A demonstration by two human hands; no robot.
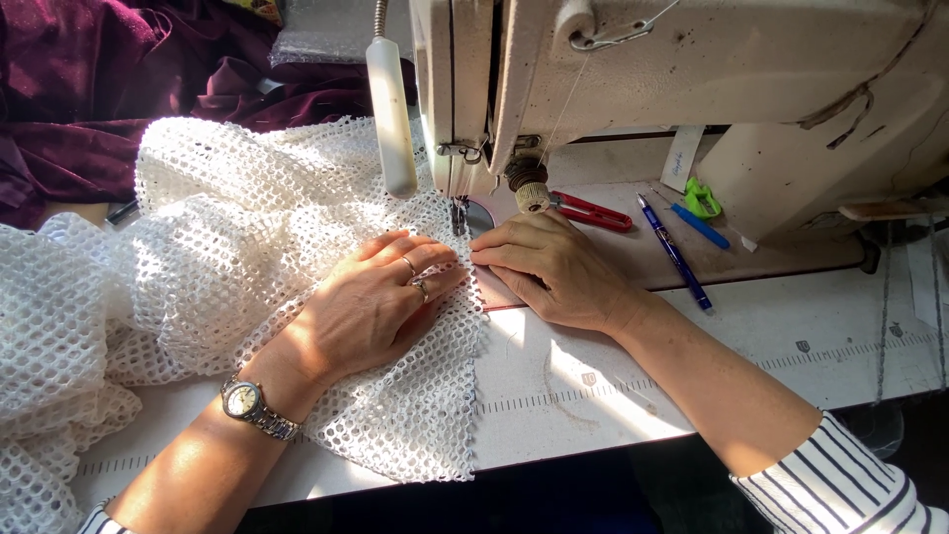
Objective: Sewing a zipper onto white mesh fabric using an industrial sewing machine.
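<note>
My left hand (371,302) lies flat on a white open-mesh fabric (227,237), fingers pointing at the needle of a cream sewing machine (692,59). It wears rings and a metal wristwatch (247,403). My right hand (554,267) rests palm down just right of it, fingertips pressing the fabric's edge in front of the presser foot (460,213). The two hands nearly touch. The mesh spreads to the left and hangs over the table's front edge.
Dark maroon cloth (109,79) is piled at the back left. On the white table (692,346) right of the needle lie red thread snips (593,211), two blue pens (677,257) and a green clip (702,198). A white lamp (392,114) hangs beside the machine head.
</note>
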